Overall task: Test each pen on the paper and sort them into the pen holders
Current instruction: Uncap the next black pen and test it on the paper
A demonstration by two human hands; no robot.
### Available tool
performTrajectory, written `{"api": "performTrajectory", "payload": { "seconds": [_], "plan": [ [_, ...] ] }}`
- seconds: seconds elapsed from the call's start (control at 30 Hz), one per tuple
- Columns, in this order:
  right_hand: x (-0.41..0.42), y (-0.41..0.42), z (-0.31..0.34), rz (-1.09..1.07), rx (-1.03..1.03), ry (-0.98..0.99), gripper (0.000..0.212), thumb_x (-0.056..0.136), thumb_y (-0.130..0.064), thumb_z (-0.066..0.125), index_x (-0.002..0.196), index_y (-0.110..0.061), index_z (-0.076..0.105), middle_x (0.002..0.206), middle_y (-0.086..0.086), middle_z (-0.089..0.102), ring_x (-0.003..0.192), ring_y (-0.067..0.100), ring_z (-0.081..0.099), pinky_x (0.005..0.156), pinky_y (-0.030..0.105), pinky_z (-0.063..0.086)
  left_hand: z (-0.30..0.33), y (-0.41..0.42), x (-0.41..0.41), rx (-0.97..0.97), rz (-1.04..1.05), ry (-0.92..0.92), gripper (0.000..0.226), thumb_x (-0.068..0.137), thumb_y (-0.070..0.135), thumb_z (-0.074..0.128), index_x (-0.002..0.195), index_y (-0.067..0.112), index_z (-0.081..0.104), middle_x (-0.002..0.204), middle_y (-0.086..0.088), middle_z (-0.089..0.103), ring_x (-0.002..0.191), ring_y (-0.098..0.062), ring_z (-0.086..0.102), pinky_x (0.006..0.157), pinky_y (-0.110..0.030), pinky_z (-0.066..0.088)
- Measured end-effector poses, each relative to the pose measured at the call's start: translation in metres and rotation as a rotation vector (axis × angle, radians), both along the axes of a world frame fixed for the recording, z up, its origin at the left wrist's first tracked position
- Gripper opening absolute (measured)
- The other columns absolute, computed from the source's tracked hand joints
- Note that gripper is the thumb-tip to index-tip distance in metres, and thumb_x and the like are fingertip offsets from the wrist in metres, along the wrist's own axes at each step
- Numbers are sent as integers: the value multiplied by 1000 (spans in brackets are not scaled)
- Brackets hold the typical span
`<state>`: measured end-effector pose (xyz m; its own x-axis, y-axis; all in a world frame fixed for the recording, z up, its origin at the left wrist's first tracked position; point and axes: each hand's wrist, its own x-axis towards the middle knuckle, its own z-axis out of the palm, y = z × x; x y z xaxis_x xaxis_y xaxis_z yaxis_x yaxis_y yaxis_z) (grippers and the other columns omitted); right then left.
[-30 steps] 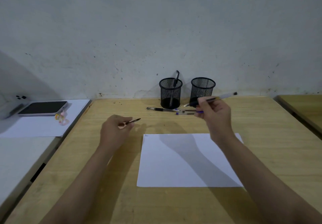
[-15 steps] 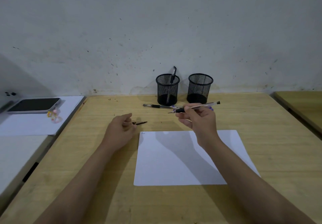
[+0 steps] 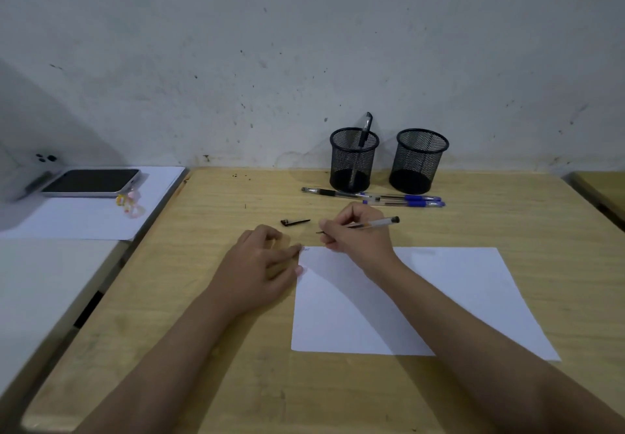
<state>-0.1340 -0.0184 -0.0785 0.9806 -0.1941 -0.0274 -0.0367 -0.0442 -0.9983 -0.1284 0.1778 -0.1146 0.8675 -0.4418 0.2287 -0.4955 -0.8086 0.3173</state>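
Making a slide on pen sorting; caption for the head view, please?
Right hand holds an uncapped pen near the paper; left hand steadies its corner.

wooden desk (image 3: 209, 264) vs stained grey wall (image 3: 304, 45), white side table (image 3: 40, 281) left.

A light wooden surface (image 3: 209, 298) with a yellowish grain fills the lower part of the view. Behind it rises a pale grey plastered wall (image 3: 304, 45), flecked with small dark marks and stained along its foot. Left of the wooden surface, just beside its edge, stands a white surface (image 3: 40, 281), and on it lies a large white sheet (image 3: 84, 220). A dark-screened smartphone in a silver case (image 3: 91, 181) lies flat on the far part of that sheet, with a small yellow and pink charm (image 3: 128, 202) just beside its near right corner. Right of the wooden surface, apart from it, shows the corner of another wooden surface (image 3: 605, 187).
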Motion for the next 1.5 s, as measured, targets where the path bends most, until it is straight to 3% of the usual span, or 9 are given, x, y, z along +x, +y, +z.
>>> {"api": "performTrajectory", "payload": {
  "seconds": [0.13, 0.2, 0.33, 0.5, 0.73, 0.83, 1.07, 1.3, 1.5],
  "plan": [
    [2, 8, -15, -92, -81, -59, 26, 78, -4, 71, 64, -2, 49, 63, 29, 63, 52, 19, 67, 55, 38, 57, -1, -1, -2, 42, -5, -10, 53, 81, 61, 37, 124, 37, 57, 133, -3, 50, 118, -22, 45, 89, -32, 41],
    [2, 9, -17, -90, -98, -74, 25, 79, -3, 70, 65, 0, 49, 66, 35, 62, 51, 20, 67, 53, 36, 56, -1, -1, -2, 67, -5, -9, 52, 82, 59, 37, 125, 37, 57, 138, -4, 49, 123, -23, 44, 94, -35, 39],
    [2, 7, -16, -84, -59, -69, 22, 81, -2, 68, 68, 5, 51, 66, 34, 63, 48, 17, 66, 47, 31, 54, 0, -2, -3, 49, 0, 5, 51, 81, 57, 39, 124, 36, 57, 138, -4, 50, 125, -24, 43, 97, -38, 38],
    [2, 8, -18, -121, -110, -93, 24, 79, -1, 68, 67, 6, 48, 65, 34, 62, 49, 20, 67, 48, 36, 54, -2, -3, -4, 72, 7, 49, 57, 81, 61, 32, 129, 37, 52, 146, -2, 41, 135, -23, 36, 104, -52, 35],
    [3, 8, -20, -130, -95, -117, 33, 78, 1, 66, 58, -9, 42, 62, 36, 58, 47, 22, 66, 47, 36, 51, 1, -4, -6, 111, 18, 97, 67, 78, 65, 19, 135, 39, 42, 153, 1, 27, 142, -17, 21, 108, -52, 25],
    [3, 8, -21, -125, -99, -122, 33, 78, 2, 65, 57, -9, 42, 59, 32, 58, 47, 22, 66, 46, 33, 50, 2, -5, -6, 91, 21, 115, 68, 77, 65, 19, 135, 38, 43, 153, 0, 27, 142, -17, 21, 109, -54, 25],
    [5, 8, -22, -129, -80, -130, 32, 76, 4, 62, 57, -8, 41, 63, 40, 54, 47, 23, 65, 48, 35, 48, 3, -5, -8, 74, 27, 128, 67, 77, 65, 20, 134, 39, 43, 152, 1, 28, 142, -17, 20, 109, -57, 25],
    [8, 8, -26, -84, -73, -141, 24, 78, 6, 61, 63, 6, 41, 58, 29, 54, 49, 26, 64, 41, 28, 47, 4, -7, -7, 97, 20, 112, 68, 77, 63, 20, 135, 36, 44, 152, -2, 29, 142, -19, 22, 108, -56, 23],
    [10, 10, -27, -75, -79, -149, 22, 77, 6, 60, 63, 2, 43, 59, 34, 54, 48, 27, 63, 42, 29, 46, 6, -7, -8, 101, 17, 113, 68, 77, 63, 20, 134, 35, 45, 152, -3, 29, 142, -20, 22, 107, -58, 23]
  ]
}}
